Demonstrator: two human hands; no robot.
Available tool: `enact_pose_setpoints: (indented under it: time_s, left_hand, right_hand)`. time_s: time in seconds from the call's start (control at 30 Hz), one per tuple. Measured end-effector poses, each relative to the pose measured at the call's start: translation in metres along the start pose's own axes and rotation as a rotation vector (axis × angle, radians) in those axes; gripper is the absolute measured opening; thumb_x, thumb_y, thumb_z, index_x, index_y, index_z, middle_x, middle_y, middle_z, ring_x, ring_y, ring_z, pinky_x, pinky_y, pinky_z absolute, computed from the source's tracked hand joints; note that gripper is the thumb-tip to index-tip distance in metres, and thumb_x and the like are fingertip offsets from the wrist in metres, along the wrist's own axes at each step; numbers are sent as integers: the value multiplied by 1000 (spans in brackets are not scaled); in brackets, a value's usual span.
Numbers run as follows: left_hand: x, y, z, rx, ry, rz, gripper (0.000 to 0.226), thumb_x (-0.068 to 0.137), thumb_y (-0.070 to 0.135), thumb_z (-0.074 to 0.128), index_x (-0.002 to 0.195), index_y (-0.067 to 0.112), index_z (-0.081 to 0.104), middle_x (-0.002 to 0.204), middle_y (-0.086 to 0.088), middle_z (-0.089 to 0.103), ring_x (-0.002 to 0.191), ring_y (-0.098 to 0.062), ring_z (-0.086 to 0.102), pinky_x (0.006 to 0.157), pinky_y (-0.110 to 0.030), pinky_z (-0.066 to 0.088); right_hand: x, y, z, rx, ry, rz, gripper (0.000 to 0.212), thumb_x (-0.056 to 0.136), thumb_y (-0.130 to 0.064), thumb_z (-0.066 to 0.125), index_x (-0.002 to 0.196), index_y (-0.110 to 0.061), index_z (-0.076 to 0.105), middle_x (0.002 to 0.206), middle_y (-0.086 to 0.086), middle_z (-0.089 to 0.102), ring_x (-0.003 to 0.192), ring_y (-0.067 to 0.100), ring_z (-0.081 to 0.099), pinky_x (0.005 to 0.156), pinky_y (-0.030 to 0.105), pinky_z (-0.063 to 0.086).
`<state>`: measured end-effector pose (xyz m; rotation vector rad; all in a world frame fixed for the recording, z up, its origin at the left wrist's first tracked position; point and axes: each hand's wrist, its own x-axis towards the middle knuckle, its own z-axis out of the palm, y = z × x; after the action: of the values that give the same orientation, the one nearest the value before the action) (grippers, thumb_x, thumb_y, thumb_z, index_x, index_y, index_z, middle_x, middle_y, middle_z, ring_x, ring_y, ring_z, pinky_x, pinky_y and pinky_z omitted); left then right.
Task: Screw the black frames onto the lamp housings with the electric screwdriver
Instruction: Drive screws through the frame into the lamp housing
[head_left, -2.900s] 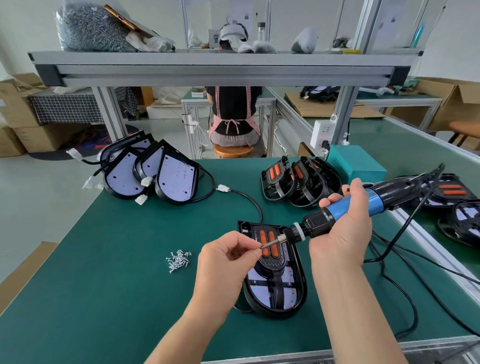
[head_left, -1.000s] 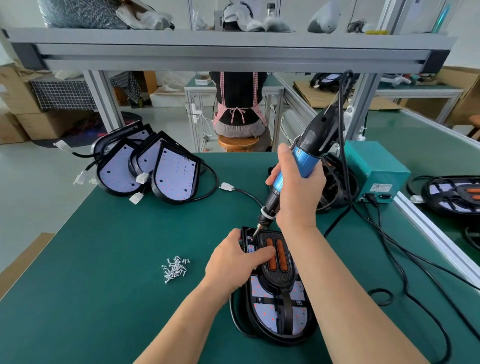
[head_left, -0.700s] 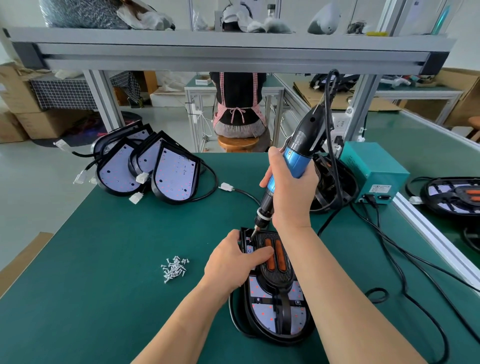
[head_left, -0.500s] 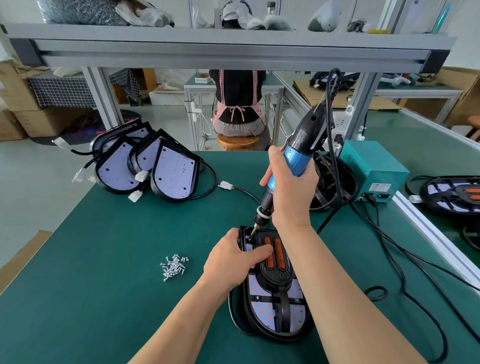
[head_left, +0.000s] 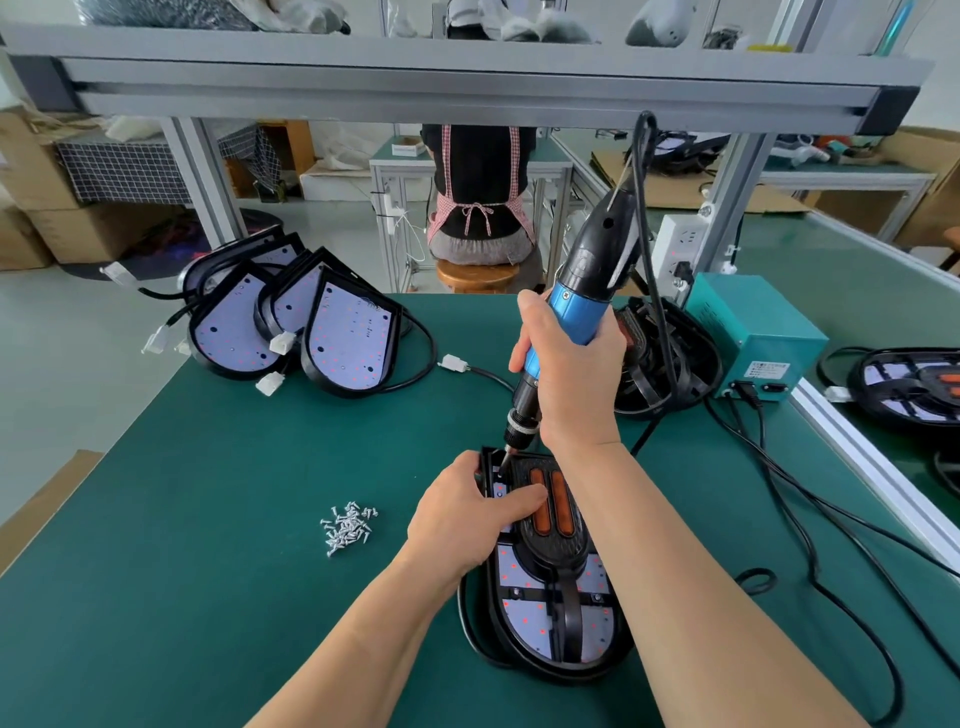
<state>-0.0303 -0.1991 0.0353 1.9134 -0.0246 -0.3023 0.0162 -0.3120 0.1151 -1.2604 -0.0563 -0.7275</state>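
Note:
A lamp housing (head_left: 524, 631) lies on the green table in front of me, with a black frame (head_left: 553, 540) carrying two orange strips on top of it. My left hand (head_left: 462, 519) grips the housing's far left corner, thumb across the frame. My right hand (head_left: 569, 374) holds the blue and black electric screwdriver (head_left: 582, 301) nearly upright. Its bit touches the frame's far left corner, right beside my left fingers. A small pile of silver screws (head_left: 348, 527) lies to the left of the housing.
Several bare housings (head_left: 345, 343) lean together at the far left. A heap of black frames (head_left: 665, 358) and a teal power box (head_left: 753, 338) stand at the far right, with cables (head_left: 810, 509) trailing over the table. A person sits at the bench beyond.
The screwdriver swung from level to upright and its bit came down onto the frame's far left corner. My left hand moved from the bit's tip to gripping the housing. Both hold steady over the last second.

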Motion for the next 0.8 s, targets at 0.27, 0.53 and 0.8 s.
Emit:
enact_pose_setpoints:
  time_s: [0.27,0.53,0.8]
  left_hand:
    - [0,-1,0,-9,0,-12,59,49,64,75,90,23,65,84,7,76,83,-19,73,86,-50,58]
    - [-4,5,-1,-20,-24,-17,64,51,65,77,101,28,64,93,11,75,90,-16,72,88,-47,58]
    - [-12,12,-4,-13,-38,-6,65,51,63,78,102,26,63,92,9,76,88,-16,73,90,-47,57]
  right_hand:
    - [-5,-5,3,-33,-34,16,18,85,-17,70,85,-10,54,57,4,52,45,17,49,52,21,45]
    - [-14,-14,-2,3,55,36,18,85,-22,74,93,-14,60,67,13,55,50,15,54,55,18,48]
    - [-18,-20,-8,62,267,37,29,84,-32,76,96,-12,58,67,2,60,52,14,58,57,24,51]
